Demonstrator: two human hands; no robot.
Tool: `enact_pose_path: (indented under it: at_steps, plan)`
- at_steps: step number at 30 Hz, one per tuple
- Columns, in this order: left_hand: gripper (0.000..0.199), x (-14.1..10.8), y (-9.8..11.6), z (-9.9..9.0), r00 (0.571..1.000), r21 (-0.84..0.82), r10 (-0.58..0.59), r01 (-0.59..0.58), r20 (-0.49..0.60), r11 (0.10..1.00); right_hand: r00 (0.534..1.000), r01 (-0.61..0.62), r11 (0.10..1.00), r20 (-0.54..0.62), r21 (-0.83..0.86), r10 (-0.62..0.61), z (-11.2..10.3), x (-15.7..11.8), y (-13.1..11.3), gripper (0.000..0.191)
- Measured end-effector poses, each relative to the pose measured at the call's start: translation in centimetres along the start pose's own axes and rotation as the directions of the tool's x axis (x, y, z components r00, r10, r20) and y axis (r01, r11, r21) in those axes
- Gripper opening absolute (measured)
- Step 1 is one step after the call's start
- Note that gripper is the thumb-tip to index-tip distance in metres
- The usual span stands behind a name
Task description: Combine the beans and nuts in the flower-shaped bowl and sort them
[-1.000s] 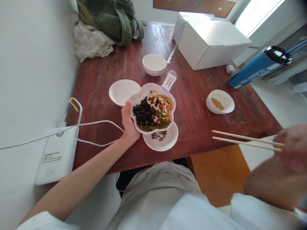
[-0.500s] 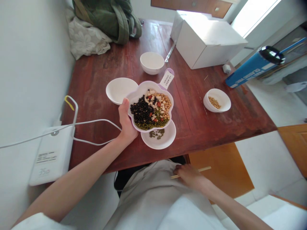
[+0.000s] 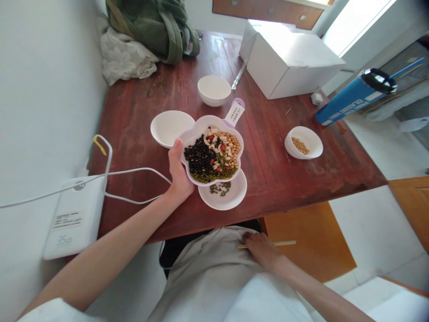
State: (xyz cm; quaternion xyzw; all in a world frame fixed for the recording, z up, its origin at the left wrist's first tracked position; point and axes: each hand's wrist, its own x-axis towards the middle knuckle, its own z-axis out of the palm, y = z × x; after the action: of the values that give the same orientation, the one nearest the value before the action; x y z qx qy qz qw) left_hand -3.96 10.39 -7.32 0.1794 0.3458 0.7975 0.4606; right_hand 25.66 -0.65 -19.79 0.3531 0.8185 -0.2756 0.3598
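My left hand [image 3: 181,174] grips the near left rim of a flower-shaped, pale purple tray [image 3: 199,124] with a labelled handle, thumb over the edge. Black beans [image 3: 200,156], green mung beans [image 3: 204,177], soybeans [image 3: 234,144] and peanuts lie in it. The tray is held over the table and partly covers a white bowl [image 3: 231,201] with some mung beans. A second white bowl [image 3: 169,127] is behind my left hand, a third white bowl [image 3: 214,89] farther back. My right hand [image 3: 259,248] rests low at my lap, closed around chopsticks [image 3: 284,243].
On the right of the reddish wooden table [image 3: 264,188] is a small white bowl [image 3: 313,144] with soybeans. Behind stand a white box [image 3: 284,67], a blue bottle [image 3: 355,98] and a green bag [image 3: 150,27]. A white cable [image 3: 134,170] and a power bank [image 3: 73,219] lie left.
The whole view has shifted slightly, with everything a little lower and to the right. My left hand still holds the tray, and my right hand still has the chopsticks at my lap.
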Motion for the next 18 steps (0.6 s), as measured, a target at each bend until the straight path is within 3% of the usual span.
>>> enact_pose_path:
  at_steps: [6, 12, 15, 18]
  plan:
    - [0.036, 0.2, -0.1, -0.4, 1.0, 0.063, -0.001, 0.002, -0.022, 0.998, 0.999, -0.048, 0.998, 0.016, -0.03, 0.048, -0.2, -0.1, -0.8, 0.047]
    - [0.037, 0.2, -0.2, -0.4, 0.999, 0.077, 0.024, -0.022, -0.025, 0.997, 1.0, -0.006, 1.0, -0.004, -0.011, 0.006, -0.9, -1.2, -0.5, 0.038]
    - [0.039, 0.3, -0.2, -0.4, 1.0, 0.077, 0.022, -0.021, -0.012, 0.997, 0.996, 0.046, 0.999, -0.071, 0.007, -0.045, -3.6, -3.8, -0.3, 0.032]
    - [0.04, 0.4, -0.3, -0.6, 1.0, 0.074, 0.019, -0.018, -0.017, 0.997, 0.958, 0.187, 0.98, -0.234, 0.062, -0.168, -8.3, -7.6, 0.1, 0.023]
